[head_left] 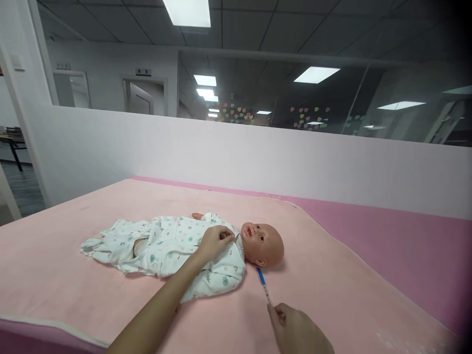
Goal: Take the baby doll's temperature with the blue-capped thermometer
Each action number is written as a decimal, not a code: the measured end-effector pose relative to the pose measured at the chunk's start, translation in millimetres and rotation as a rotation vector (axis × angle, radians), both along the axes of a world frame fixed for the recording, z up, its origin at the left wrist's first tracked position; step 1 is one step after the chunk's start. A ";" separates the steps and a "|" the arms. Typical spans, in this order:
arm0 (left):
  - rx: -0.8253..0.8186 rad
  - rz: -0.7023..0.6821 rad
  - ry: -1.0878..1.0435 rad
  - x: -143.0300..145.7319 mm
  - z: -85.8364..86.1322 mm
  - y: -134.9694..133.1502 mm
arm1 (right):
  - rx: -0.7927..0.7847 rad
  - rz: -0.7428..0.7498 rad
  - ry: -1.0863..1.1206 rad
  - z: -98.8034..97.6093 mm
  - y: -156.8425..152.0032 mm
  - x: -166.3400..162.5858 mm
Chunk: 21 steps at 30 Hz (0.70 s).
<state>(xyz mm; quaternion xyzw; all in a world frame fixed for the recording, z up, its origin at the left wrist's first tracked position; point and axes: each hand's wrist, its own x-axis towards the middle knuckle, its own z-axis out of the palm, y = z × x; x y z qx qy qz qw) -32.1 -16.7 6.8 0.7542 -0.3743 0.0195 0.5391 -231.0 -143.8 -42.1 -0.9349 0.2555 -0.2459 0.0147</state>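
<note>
- Right now, in the head view, your left hand point(214, 242) rests on the chest of the baby doll point(191, 248), fingers curled and pinching the collar of its white printed onesie point(165, 246) just below the chin.
- Your right hand point(295, 327) sits low at the frame's bottom edge, fingers closed around the near end of a thin thermometer point(263, 285) with a blue tip.
- The thermometer's long axis runs from your right hand up and to the left, its blue end lying just beside the doll's neck, under the head point(263, 243).
- The doll lies on its back across the pink blanket point(332, 275) on the bed, head to your right, feet to your left; its long axis runs almost side to side before you.
- Your left hand is the nearer one to the doll's collar; your right is apart from the doll, joined to it only by the thermometer's reach.
- No brand, label or readable writing shows; the onesie carries only small green prints.
</note>
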 end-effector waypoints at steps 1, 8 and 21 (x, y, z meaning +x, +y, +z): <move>-0.031 -0.020 0.052 0.3 1.2 1.3 | 0.025 0.015 0.017 13.6 2.4 6.1; -0.213 -0.152 0.287 -0.6 7.4 8.4 | -0.039 0.407 -0.029 86.8 22.7 97.0; -0.293 -0.089 0.345 0.3 6.0 7.9 | -0.112 0.675 -0.320 43.3 14.8 130.1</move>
